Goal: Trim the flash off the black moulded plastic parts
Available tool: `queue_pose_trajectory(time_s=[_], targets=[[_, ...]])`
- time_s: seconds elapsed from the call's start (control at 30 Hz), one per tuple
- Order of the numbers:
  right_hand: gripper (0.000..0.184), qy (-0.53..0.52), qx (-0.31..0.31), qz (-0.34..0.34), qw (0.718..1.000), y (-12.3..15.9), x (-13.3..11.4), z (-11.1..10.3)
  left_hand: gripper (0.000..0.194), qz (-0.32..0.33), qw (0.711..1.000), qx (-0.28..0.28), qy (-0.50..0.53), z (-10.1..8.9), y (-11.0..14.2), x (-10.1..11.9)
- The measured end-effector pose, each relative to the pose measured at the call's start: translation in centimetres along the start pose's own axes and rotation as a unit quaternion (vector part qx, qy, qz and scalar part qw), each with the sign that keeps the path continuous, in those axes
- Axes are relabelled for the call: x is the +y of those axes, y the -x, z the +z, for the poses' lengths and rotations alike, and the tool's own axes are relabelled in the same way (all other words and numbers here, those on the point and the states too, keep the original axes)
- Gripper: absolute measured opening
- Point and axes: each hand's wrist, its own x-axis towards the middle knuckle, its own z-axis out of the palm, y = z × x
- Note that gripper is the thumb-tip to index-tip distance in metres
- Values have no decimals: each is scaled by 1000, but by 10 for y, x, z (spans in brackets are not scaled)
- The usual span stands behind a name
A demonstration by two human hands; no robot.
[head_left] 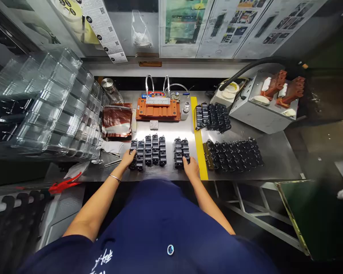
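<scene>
My left hand (pixel 128 159) is closed on the outer edge of two long black ribbed parts (pixel 141 154), thumb on top, at the left of the steel bench. Another black ribbed group, three parts (pixel 155 150) side by side, lies just to their right, touched by neither hand. Farther right, my right hand (pixel 191 168) grips a separate pair of the same black parts (pixel 177 152) near their front end. The fingertips of both hands are partly hidden by the parts. Behind them stands an orange fixture (pixel 158 110) with two metal clamp handles.
Beyond the yellow strip (pixel 200 148) lie more black parts in two blocks (pixel 234 155). Clear plastic trays (pixel 60 99) are stacked high at left, near tweezers (pixel 112 163) and brown-red packets (pixel 117 120). A grey box (pixel 263 102) with a black hose stands at back right.
</scene>
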Motion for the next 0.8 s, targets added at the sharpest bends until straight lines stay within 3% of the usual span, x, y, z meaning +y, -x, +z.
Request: queue_pose_trajectory(time_s=[0.1,0.17,0.27,0.37,0.47,0.6,0.7,0.8], targets=[[39,-5,-37,-44,998,5,-19,5,41,15,999,-16,-48,-1,0,-1],[37,-2,-52,-62,997,2,-30,-1,38,32,997,-16,-75,-14,-4,-1],[40,4,-44,-69,997,-13,-57,-16,38,72,992,23,-106,-49,-24,3],[37,-4,-57,-107,993,-36,-114,-18,48,123,981,80,-125,-86,-60,12],[26,-24,-110,-167,980,-60,-199,5,59,167,970,97,-147,-107,-97,21],[29,-48,-136,-173,974,-93,-305,55,64,223,944,46,-240,-108,-122,19],[32,-64,-139,-135,979,-114,-347,83,61,226,945,28,-234,-100,-121,7],[25,-90,-141,-114,979,-125,-358,94,54,226,960,38,-159,-97,-111,-8]])
